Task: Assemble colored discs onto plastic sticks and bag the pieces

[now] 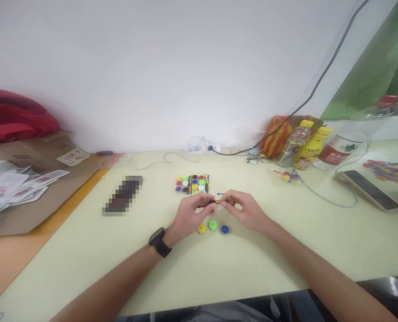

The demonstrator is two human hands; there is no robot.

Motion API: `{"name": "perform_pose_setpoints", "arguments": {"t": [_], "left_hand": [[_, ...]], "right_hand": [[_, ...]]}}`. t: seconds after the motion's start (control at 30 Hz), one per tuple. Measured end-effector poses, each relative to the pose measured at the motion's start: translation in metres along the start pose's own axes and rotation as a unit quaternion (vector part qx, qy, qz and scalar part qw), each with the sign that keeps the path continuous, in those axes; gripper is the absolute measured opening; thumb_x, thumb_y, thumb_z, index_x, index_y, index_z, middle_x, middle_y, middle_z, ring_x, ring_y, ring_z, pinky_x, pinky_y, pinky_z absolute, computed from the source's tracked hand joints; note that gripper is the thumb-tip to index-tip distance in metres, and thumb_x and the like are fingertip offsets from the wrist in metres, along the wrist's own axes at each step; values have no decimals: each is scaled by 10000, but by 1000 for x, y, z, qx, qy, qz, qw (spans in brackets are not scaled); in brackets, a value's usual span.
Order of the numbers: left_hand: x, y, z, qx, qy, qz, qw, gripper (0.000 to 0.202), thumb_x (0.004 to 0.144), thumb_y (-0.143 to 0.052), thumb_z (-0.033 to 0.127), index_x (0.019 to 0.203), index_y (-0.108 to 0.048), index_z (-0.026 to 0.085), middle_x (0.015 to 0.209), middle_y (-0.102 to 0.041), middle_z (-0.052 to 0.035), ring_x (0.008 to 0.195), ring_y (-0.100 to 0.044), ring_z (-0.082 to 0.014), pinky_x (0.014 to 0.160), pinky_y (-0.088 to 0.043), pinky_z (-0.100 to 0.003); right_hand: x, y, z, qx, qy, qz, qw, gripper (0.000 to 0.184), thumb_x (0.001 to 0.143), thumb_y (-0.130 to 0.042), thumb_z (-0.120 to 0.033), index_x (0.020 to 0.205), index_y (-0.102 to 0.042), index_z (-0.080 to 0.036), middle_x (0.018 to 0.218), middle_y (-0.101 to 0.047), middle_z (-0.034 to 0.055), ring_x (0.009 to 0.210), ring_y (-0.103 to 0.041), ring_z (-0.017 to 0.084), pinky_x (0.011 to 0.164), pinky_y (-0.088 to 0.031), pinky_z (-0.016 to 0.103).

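My left hand (192, 213) and my right hand (244, 209) meet above the pale yellow table (85, 250), both pinching a small thin multicoloured stick (216, 202) between their fingertips. A black watch (160, 242) sits on my left wrist. Just below the hands lie three small round caps: yellow (202, 228), green (213, 225) and blue (225, 230). Behind the hands rests a packet of several coloured caps and sticks (192, 184).
A dark blurred object (123, 195) lies at the left. Bottles (302, 145), glasses (257, 158), a phone (370, 189) and a cable stand at the right. Cardboard with white packets (14, 188) and a red bag (14, 114) fill the far left.
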State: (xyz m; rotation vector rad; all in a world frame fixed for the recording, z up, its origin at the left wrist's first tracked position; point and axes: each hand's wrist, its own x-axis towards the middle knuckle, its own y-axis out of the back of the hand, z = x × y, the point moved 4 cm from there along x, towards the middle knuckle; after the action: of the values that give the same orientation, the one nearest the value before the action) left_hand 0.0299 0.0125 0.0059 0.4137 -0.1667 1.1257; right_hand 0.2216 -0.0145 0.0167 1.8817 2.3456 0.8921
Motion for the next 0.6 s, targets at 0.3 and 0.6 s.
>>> {"name": "perform_pose_setpoints", "arguments": {"t": [0.3,0.6], "left_hand": [[3,3,2,-179,82,-81,977,214,915,-732,351,1032,-739,172,1065,-740,-104,896,-707,-202,862,-582,-365],[4,6,-2,-160,112,-35,980,271,869,-786,349,1074,-711,188,985,-719,-59,848,-687,-168,766,-575,-292]], "right_hand": [[4,2,10,101,-34,11,994,276,959,-621,-479,1070,-665,-231,945,-661,56,849,-636,208,768,-530,348],[-5,-6,3,70,25,102,992,621,1013,-516,-412,1548,-208,-346,924,-514,8,742,-537,182,698,-494,326]]}}
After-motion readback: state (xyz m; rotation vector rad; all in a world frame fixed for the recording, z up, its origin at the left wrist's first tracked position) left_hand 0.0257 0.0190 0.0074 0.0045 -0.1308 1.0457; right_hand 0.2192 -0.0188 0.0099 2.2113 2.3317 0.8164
